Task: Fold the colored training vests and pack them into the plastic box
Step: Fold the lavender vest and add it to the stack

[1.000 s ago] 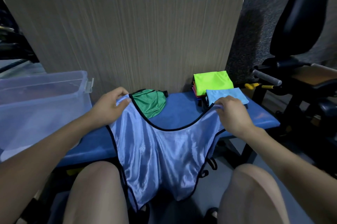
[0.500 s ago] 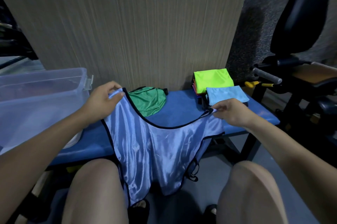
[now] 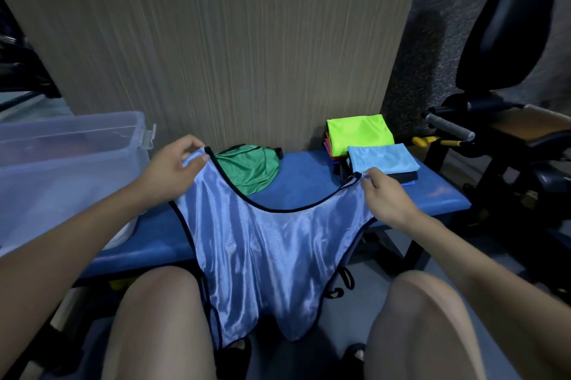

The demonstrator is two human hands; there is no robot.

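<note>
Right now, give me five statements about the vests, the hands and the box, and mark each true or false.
1. Each hand pinches a shoulder strap of the blue vest: left hand, right hand. True.
2. The green vest lies folded flat. False: it lies crumpled on the bench.
3. The box stands at the bench's left end. True.
4. The blue vest lies wholly on the bench. False: its lower part hangs between the knees.
5. A yellow-green vest tops the far right stack. True.
</note>
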